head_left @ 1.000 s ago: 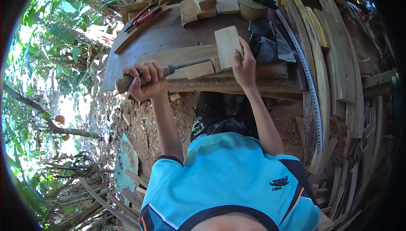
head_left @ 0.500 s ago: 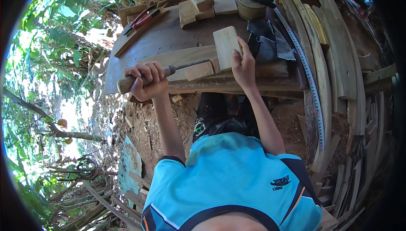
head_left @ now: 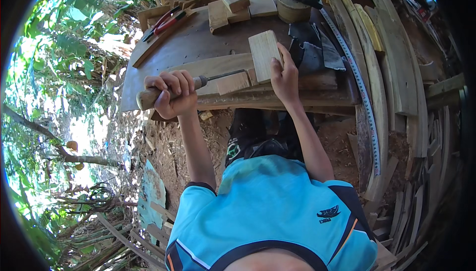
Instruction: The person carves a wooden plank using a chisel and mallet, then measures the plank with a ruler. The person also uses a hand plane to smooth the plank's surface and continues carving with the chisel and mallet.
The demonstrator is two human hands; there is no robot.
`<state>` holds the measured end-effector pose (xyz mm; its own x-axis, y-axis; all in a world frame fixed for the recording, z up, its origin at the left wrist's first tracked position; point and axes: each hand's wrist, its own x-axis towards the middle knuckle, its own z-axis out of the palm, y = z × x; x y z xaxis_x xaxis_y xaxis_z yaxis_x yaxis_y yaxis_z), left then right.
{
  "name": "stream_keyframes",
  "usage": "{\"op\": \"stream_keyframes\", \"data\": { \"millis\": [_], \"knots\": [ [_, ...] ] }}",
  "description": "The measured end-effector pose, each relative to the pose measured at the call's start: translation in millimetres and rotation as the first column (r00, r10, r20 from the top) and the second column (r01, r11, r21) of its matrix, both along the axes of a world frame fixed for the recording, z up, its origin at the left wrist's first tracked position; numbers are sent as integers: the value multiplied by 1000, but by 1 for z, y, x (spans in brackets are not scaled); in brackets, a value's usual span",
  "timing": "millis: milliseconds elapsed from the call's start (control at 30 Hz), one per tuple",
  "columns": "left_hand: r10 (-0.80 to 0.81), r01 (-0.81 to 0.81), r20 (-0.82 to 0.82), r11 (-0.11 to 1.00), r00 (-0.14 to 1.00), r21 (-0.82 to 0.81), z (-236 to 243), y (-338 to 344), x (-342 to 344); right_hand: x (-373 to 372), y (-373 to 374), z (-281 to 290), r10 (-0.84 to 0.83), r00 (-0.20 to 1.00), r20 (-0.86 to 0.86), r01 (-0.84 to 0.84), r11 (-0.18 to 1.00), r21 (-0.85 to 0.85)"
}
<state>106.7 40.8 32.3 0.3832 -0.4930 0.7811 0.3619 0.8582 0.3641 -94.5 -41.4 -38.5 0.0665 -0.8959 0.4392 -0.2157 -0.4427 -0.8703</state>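
My left hand (head_left: pixel 172 91) is wrapped round the thick wooden handle of a chisel (head_left: pixel 225 75), whose narrow metal shaft points right. The chisel's far end reaches the left side of a pale rectangular wooden block (head_left: pixel 266 55); whether it touches is hard to tell. That block stands tilted in my right hand (head_left: pixel 285 77), thumb on the near face and fingers behind its right edge. Below the shaft lies a shorter piece of wood (head_left: pixel 233 83), near the front edge of the workbench (head_left: pixel 198 38).
Red-handled pliers (head_left: pixel 166 24) rest on a board at the bench's far left. Several wooden blocks (head_left: pixel 235 0) are stacked at the back, beside a round wooden piece (head_left: pixel 296 10). An extended tape measure (head_left: pixel 364 92) runs down the right side, along long planks (head_left: pixel 401 67).
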Motion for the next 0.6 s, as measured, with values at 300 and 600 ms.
{"op": "stream_keyframes", "data": {
  "millis": [300, 600],
  "knots": [
    [-7, 7, -11, 1000, 1000, -2, -1, 0, 1, 0, 0, 1, -16, 1000, -24, 15, 999, -30],
    [-85, 83, 47, 996, 995, 34, 3, -3, 1, 0, 1, 1, -23, 999, -30, 22, 999, -23]
  ]
}}
